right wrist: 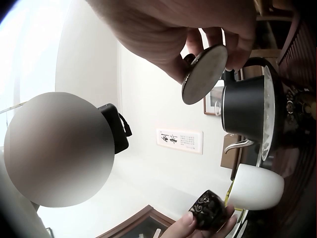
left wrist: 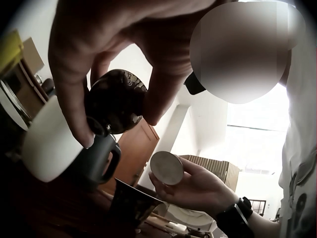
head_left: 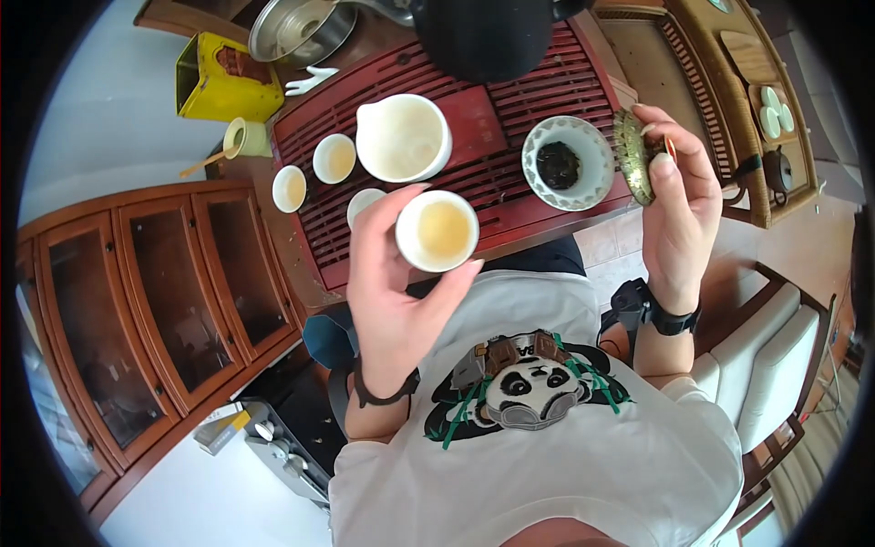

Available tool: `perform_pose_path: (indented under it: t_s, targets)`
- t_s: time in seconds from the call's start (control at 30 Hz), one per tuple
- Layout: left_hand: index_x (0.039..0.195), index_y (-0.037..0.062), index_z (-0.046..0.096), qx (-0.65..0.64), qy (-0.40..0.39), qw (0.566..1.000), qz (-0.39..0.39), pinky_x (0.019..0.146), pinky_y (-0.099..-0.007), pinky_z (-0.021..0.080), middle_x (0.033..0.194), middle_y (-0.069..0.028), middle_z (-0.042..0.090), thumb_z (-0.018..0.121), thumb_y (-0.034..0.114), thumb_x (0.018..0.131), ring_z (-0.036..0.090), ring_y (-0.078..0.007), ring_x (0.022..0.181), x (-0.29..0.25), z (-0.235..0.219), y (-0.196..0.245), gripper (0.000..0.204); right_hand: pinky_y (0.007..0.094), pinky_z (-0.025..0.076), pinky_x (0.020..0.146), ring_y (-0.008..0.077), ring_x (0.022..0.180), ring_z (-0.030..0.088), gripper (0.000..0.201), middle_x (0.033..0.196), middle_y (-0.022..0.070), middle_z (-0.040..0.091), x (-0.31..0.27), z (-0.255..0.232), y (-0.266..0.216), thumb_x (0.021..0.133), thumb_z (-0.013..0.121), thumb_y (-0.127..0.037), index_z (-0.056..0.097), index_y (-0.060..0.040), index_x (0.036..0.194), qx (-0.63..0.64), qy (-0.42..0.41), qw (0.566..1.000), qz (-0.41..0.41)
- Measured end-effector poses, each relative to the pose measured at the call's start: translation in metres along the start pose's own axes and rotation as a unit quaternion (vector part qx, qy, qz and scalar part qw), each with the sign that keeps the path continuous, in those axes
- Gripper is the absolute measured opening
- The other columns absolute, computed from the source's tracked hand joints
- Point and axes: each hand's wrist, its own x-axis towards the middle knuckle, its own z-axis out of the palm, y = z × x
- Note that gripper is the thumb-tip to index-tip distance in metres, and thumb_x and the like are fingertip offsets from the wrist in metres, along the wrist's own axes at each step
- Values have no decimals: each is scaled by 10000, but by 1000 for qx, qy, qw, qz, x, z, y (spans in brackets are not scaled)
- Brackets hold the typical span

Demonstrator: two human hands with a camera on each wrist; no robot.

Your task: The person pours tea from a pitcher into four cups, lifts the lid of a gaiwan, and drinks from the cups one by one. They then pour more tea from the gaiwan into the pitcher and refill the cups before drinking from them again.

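Note:
Between thumb and fingers, my left hand (head_left: 392,292) holds a small teacup (head_left: 437,231) of pale yellow tea close above the tray's front edge. Its outside is dark with a light scroll pattern, as the right wrist view shows. My right hand (head_left: 682,196) pinches a round patterned lid (head_left: 632,157), tilted on edge, by its knob. Just left of the lid stands a lidless gaiwan (head_left: 596,150) with dark wet tea leaves (head_left: 558,165) inside. In the left wrist view the lid's pale underside (left wrist: 167,168) faces the camera.
The slatted red tea tray (head_left: 492,232) bears a white pitcher (head_left: 404,137) and more teacups (head_left: 334,159). A black kettle (head_left: 483,36) stands at the back. Left of the tray are a yellow tin (head_left: 228,77), a small pot with a wooden stick (head_left: 246,137) and a steel bowl (head_left: 305,32).

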Motion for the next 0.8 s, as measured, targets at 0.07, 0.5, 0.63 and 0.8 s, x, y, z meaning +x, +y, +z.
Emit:
perform_pose_path:
  t_s: [0.07, 0.5, 0.63, 0.8]
  targets:
    - [1415, -15, 475, 43, -19, 999, 10, 966, -332, 568, 1337, -113, 542, 804, -81, 786, 623, -212, 1204, 9, 13, 1, 713, 349, 433, 1090, 209, 1248, 585, 208, 1341, 164, 636, 0, 0, -3, 967, 643, -10, 661, 24, 1171, -3, 1, 1000, -3]
    - [1278, 24, 591, 270, -38, 954, 125, 901, -366, 561, 1232, -141, 605, 829, -25, 750, 670, -281, 1069, 53, 53, 8, 581, 393, 399, 1138, 255, 1362, 513, 219, 1343, 174, 631, 0, -3, -7, 952, 665, -12, 663, 21, 1169, 4, 0, 1000, 6]
    - [1299, 37, 614, 329, -69, 923, 187, 933, -418, 525, 1250, -152, 590, 785, -48, 735, 622, -363, 1098, 60, 57, 13, 596, 398, 393, 1143, 261, 1373, 504, 224, 1344, 175, 630, 0, -4, -6, 950, 670, -14, 664, 19, 1172, 9, -2, 1000, 2]
    - [1298, 29, 617, 396, -105, 877, 252, 959, -445, 494, 1272, -152, 586, 714, -98, 721, 587, -367, 1138, 67, 60, 14, 599, 404, 384, 1151, 267, 1372, 506, 222, 1347, 177, 629, -1, -2, -10, 949, 672, -17, 664, 20, 1167, 10, 3, 1000, 7]
